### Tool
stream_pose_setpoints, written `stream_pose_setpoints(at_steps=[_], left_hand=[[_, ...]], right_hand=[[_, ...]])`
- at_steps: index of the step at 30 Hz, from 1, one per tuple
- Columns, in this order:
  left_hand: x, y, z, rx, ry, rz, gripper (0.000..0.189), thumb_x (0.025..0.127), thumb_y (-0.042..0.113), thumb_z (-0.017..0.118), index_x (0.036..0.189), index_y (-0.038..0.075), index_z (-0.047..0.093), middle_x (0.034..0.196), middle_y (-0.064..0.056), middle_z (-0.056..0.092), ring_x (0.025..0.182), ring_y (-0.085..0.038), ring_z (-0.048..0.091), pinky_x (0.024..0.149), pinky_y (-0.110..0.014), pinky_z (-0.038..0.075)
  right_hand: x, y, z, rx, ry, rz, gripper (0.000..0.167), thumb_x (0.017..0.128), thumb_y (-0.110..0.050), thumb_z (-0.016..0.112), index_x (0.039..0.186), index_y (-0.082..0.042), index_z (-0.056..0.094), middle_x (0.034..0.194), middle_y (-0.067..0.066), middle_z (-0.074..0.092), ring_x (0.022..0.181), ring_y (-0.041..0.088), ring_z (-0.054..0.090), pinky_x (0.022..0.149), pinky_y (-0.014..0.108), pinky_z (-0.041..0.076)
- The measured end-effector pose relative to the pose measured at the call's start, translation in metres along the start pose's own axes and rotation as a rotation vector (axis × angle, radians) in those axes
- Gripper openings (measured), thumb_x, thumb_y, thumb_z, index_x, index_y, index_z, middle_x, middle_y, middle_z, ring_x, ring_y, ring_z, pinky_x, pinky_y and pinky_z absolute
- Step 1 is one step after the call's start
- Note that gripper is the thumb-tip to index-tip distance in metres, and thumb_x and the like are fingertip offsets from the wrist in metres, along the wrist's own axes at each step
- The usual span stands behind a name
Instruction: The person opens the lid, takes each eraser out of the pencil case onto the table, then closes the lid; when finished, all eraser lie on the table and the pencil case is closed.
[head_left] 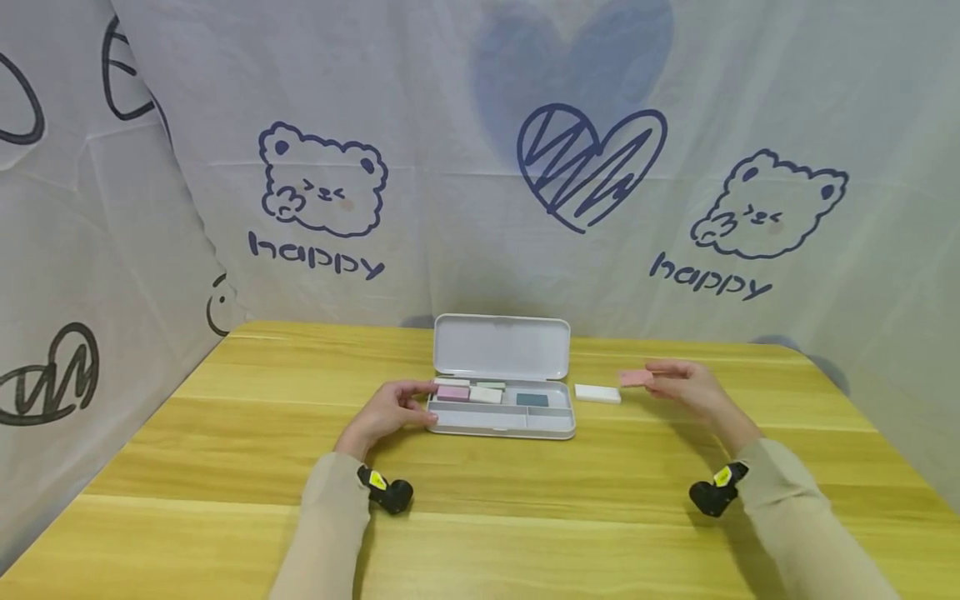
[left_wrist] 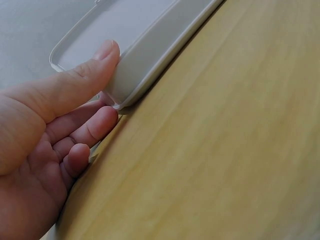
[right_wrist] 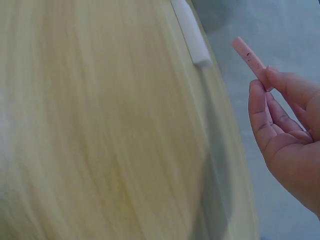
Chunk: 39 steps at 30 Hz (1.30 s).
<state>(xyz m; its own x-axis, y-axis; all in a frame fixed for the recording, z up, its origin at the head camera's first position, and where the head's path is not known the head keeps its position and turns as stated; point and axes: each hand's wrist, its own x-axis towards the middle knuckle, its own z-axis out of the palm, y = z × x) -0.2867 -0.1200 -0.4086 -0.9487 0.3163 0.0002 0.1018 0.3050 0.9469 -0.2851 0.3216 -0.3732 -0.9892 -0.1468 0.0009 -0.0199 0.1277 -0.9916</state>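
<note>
My left hand [head_left: 386,410] grips the left end of an open white pencil case [head_left: 480,421]. In the left wrist view the thumb [left_wrist: 102,60] lies over the case's rim, with the other fingers outside its corner. Several flat eraser-like blocks sit in the back compartment, among them a purple block [head_left: 452,393], a white block [head_left: 486,395] and a dark teal block [head_left: 532,400]. To the right of the case, my right hand [head_left: 686,387] pinches a pink eraser [right_wrist: 250,57] between thumb and fingertips, raised above the table. It bears small dark specks.
A white rectangular block [head_left: 597,392] lies on the wooden table [head_left: 480,517] between the case and my right hand. The case's raised lid [head_left: 501,346] stands at the back, near a hanging white cloth [head_left: 450,167] printed with bears and hearts.
</note>
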Motion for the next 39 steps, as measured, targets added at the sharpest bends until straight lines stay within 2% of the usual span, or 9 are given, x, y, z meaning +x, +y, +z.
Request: stream_pose_setpoints(at_steps=[6,9,10,14,21,23,32,35,39], left_hand=[[0.000,0.000,0.000,0.000,-0.001,0.005,0.048,0.072,0.003,0.072,0.117,-0.003,0.056,0.075,-0.006,0.056,0.067,-0.014,0.048,0.057,-0.023,0.039],[0.000,0.000,0.001,0.001,0.000,0.004,0.049,0.071,0.003,0.073,0.117,-0.002,0.056,0.075,-0.006,0.056,0.067,-0.014,0.048,0.058,-0.023,0.039],[0.000,0.000,0.001,0.002,0.000,0.004,0.049,0.071,0.003,0.073,0.117,-0.002,0.056,0.075,-0.006,0.056,0.067,-0.014,0.048,0.058,-0.023,0.039],[0.000,0.001,0.001,0.003,0.000,0.007,0.049,0.071,0.003,0.073,0.117,-0.002,0.056,0.074,-0.006,0.056,0.066,-0.014,0.048,0.057,-0.023,0.039],[-0.001,0.001,0.001,0.001,-0.002,0.006,0.049,0.071,0.003,0.072,0.117,-0.002,0.055,0.076,-0.006,0.057,0.067,-0.014,0.049,0.058,-0.023,0.040],[-0.001,0.001,0.001,0.000,-0.004,0.007,0.049,0.071,0.003,0.072,0.117,-0.002,0.055,0.077,-0.006,0.057,0.068,-0.014,0.049,0.059,-0.023,0.040],[-0.001,0.000,0.000,0.003,-0.004,0.007,0.049,0.072,0.003,0.072,0.118,-0.003,0.055,0.077,-0.007,0.056,0.067,-0.014,0.049,0.058,-0.023,0.040],[0.000,0.000,0.000,0.004,-0.003,0.006,0.049,0.072,0.002,0.072,0.117,-0.003,0.055,0.076,-0.006,0.056,0.067,-0.014,0.048,0.058,-0.023,0.039],[0.000,0.000,0.000,0.008,-0.004,0.005,0.049,0.072,0.003,0.072,0.117,-0.002,0.055,0.076,-0.007,0.056,0.067,-0.014,0.047,0.058,-0.023,0.039]], right_hand=[[0.001,0.006,-0.007,0.048,0.015,0.007,0.040,0.081,0.012,0.055,0.115,0.026,0.039,0.082,-0.003,0.064,0.072,0.009,0.062,0.071,0.026,0.049],[0.002,0.007,-0.009,-0.009,0.024,0.057,0.044,0.082,0.009,0.056,0.120,0.023,0.037,0.087,0.001,0.064,0.074,0.008,0.061,0.071,0.026,0.049],[0.003,0.007,-0.010,-0.039,0.027,0.076,0.049,0.083,0.007,0.056,0.122,0.024,0.031,0.089,0.001,0.063,0.074,0.008,0.061,0.071,0.026,0.049],[0.005,0.011,-0.015,-0.086,0.018,0.134,0.051,0.085,0.006,0.054,0.126,0.020,0.029,0.093,0.003,0.062,0.074,0.007,0.060,0.070,0.025,0.049],[0.007,0.012,-0.016,-0.006,-0.001,0.176,0.051,0.084,0.011,0.052,0.126,0.022,0.026,0.084,0.005,0.063,0.072,0.010,0.061,0.070,0.027,0.049],[0.008,0.013,-0.015,-0.022,0.003,0.178,0.051,0.084,0.011,0.052,0.126,0.022,0.027,0.085,0.006,0.063,0.071,0.010,0.062,0.070,0.028,0.049],[0.009,0.016,-0.011,-0.343,0.012,0.109,0.048,0.081,0.004,0.060,0.120,0.021,0.039,0.099,0.024,0.060,0.071,0.008,0.057,0.064,0.025,0.049],[0.008,0.016,-0.010,-0.387,0.006,0.090,0.046,0.081,0.004,0.059,0.119,0.021,0.040,0.107,0.030,0.054,0.074,0.008,0.055,0.065,0.025,0.048],[0.008,0.017,-0.008,-0.386,0.018,0.087,0.043,0.081,0.004,0.058,0.118,0.021,0.042,0.110,0.032,0.052,0.075,0.006,0.055,0.067,0.023,0.048]])
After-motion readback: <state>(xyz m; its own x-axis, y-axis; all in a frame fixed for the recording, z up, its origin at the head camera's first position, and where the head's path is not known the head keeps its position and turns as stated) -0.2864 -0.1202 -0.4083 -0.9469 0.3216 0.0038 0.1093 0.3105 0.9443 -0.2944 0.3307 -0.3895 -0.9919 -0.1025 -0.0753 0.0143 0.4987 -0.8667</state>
